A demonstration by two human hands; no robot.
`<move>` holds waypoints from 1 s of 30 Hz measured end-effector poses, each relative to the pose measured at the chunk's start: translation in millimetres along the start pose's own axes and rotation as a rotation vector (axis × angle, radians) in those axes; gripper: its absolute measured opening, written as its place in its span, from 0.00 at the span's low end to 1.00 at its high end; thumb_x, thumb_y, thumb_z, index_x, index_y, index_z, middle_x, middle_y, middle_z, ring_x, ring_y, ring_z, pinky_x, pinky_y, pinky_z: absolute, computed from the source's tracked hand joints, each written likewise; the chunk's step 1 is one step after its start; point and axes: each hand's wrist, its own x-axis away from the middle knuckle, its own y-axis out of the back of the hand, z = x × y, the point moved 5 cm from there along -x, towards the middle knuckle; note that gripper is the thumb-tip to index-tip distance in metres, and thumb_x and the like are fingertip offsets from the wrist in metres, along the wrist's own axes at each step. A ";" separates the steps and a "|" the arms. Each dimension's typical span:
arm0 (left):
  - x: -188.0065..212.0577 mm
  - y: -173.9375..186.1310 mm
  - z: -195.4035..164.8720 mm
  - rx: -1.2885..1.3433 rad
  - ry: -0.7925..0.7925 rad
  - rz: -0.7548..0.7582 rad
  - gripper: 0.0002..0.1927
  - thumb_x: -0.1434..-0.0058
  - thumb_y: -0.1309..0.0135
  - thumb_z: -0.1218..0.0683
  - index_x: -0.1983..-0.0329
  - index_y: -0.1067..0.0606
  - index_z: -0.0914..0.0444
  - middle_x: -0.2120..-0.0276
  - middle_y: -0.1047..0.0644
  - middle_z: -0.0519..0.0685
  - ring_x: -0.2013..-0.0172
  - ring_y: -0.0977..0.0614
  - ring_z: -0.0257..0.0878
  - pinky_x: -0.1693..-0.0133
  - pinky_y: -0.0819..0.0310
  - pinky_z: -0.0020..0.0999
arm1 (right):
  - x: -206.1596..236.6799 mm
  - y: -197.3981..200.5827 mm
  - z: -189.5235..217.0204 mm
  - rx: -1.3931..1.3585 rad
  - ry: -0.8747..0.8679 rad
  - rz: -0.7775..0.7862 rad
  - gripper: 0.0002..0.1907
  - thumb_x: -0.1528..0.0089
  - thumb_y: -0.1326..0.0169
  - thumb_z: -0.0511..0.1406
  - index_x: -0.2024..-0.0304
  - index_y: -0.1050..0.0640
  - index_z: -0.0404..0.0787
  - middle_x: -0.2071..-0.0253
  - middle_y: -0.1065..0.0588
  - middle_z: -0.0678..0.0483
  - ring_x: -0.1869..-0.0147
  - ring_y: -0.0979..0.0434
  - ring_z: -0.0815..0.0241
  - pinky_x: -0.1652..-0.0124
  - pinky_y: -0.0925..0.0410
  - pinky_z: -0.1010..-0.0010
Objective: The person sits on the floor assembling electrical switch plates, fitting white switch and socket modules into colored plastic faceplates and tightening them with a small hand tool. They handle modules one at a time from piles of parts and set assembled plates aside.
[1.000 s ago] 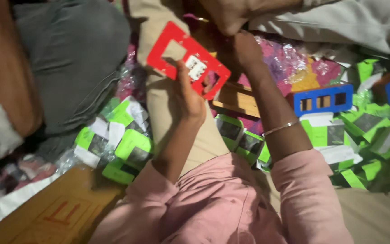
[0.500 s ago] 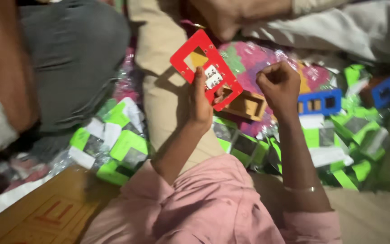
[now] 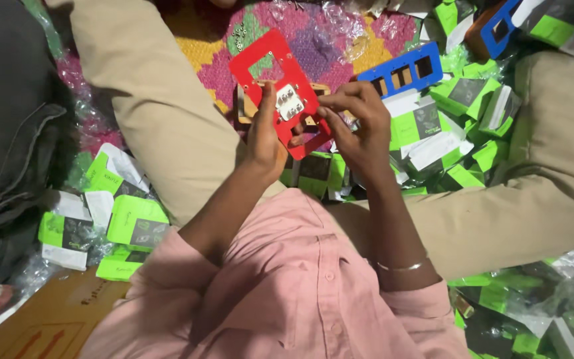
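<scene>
Left hand [image 3: 265,139] and right hand [image 3: 361,126] both clamp the red frame [image 3: 280,90] between them

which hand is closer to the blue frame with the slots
Right. The right hand pinches the red frame's edge just below the blue frame; the left hand is across the red frame.

Multicoloured woven mat [image 3: 313,33] on the floor, strewn with green-and-white cartons [image 3: 137,223] and crinkled plastic wrappers [image 3: 340,16].

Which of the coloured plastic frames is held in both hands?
The red frame: left hand and right hand both grip it. The blue frame lies untouched on the mat beyond.
</scene>
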 end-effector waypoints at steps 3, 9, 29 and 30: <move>-3.8 3.6 0.1 -0.053 0.012 0.014 0.32 0.32 0.59 0.29 0.53 0.25 0.61 0.66 0.22 0.46 0.72 0.28 0.30 0.73 0.37 0.26 | -2.5 -8.1 0.7 0.041 0.080 -0.006 0.11 0.38 0.34 0.25 0.53 0.17 0.39 0.61 0.26 0.52 0.56 0.24 0.59 0.56 0.31 0.71; -2.4 -0.1 0.7 -0.071 0.009 0.085 0.31 0.30 0.58 0.30 0.52 0.26 0.62 0.65 0.24 0.45 0.72 0.29 0.29 0.74 0.38 0.25 | -0.3 -12.8 -6.6 0.062 0.051 0.015 0.15 0.39 0.34 0.24 0.52 0.16 0.41 0.61 0.26 0.53 0.56 0.24 0.60 0.57 0.31 0.71; -2.8 2.3 0.7 -0.144 -0.065 0.029 0.25 0.32 0.49 0.35 0.55 0.26 0.61 0.71 0.28 0.42 0.76 0.30 0.27 0.79 0.41 0.22 | 3.3 -17.1 1.4 0.236 0.201 0.010 0.13 0.37 0.35 0.24 0.51 0.19 0.38 0.57 0.24 0.48 0.55 0.20 0.52 0.58 0.27 0.65; -2.1 1.9 1.0 -0.140 -0.052 0.023 0.24 0.32 0.48 0.36 0.56 0.26 0.61 0.70 0.28 0.42 0.75 0.30 0.27 0.78 0.41 0.22 | 3.4 -17.3 1.3 0.235 0.192 0.010 0.13 0.37 0.35 0.24 0.51 0.18 0.38 0.57 0.24 0.47 0.56 0.20 0.53 0.58 0.28 0.65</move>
